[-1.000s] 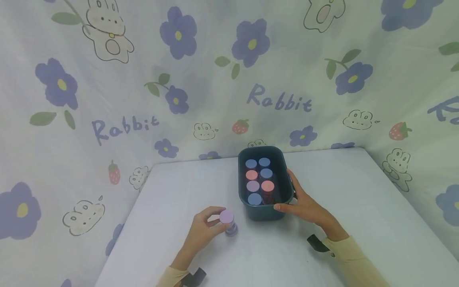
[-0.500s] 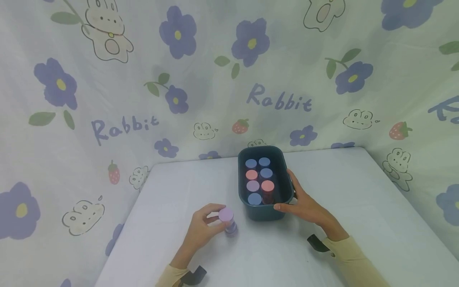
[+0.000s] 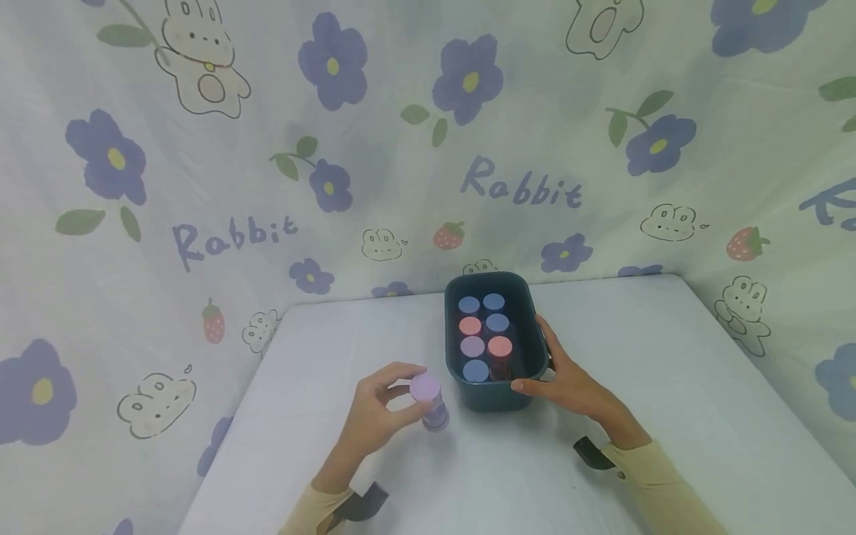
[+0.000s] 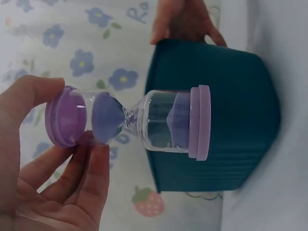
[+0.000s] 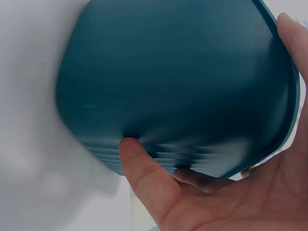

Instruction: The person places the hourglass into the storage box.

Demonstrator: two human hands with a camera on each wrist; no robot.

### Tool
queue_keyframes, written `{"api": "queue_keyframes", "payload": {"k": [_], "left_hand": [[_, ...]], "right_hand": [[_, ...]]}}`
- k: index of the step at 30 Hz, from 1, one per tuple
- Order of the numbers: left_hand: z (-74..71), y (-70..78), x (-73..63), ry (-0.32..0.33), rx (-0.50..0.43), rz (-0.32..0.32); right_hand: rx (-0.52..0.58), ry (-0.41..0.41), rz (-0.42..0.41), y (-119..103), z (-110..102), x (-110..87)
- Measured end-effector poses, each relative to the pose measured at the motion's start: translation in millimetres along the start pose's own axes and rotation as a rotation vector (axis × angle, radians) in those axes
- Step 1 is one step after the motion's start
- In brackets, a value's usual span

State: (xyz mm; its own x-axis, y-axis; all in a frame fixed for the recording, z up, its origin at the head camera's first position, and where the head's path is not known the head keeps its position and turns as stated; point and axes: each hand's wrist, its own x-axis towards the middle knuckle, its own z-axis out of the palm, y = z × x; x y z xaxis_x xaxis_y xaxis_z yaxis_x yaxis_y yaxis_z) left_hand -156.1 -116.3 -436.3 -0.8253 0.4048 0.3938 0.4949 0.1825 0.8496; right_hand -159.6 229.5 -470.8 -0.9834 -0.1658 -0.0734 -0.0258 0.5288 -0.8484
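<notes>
My left hand (image 3: 374,409) pinches the upper cap of a lilac-capped hourglass (image 3: 435,410) between thumb and fingers, just left of the bin's near end. The left wrist view shows purple sand in both glass bulbs of this hourglass (image 4: 179,120). My right hand (image 3: 575,386) grips the near right corner of a dark teal plastic bin (image 3: 495,398), thumb at the front and fingers along the right side. Inside the bin stand several more hourglasses, with blue, pink and lilac caps, among them a pink-capped hourglass (image 3: 499,347) at the right.
A white-covered table (image 3: 354,334) bears the bin. Behind it hangs a pale curtain (image 3: 401,178) printed with flowers, rabbits and strawberries. Black straps (image 3: 591,453) sit on both wrists by the cuffs.
My left hand has risen a little with the lilac-capped hourglass, moving slightly away from me. The right hand and the bin have stayed in place.
</notes>
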Motion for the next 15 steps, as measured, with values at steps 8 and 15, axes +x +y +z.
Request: {"api": "queue_keyframes", "payload": {"k": [8,15], "left_hand": [[-0.6,21.7,16.7,-0.016,0.019,0.015],[1.3,36.0,35.2,-0.015,0.031,0.042]], "right_hand": [[-0.004,0.004,-0.001,0.0,0.3,0.1],[0.004,0.006,-0.004,-0.1,0.3,-0.1]]}}
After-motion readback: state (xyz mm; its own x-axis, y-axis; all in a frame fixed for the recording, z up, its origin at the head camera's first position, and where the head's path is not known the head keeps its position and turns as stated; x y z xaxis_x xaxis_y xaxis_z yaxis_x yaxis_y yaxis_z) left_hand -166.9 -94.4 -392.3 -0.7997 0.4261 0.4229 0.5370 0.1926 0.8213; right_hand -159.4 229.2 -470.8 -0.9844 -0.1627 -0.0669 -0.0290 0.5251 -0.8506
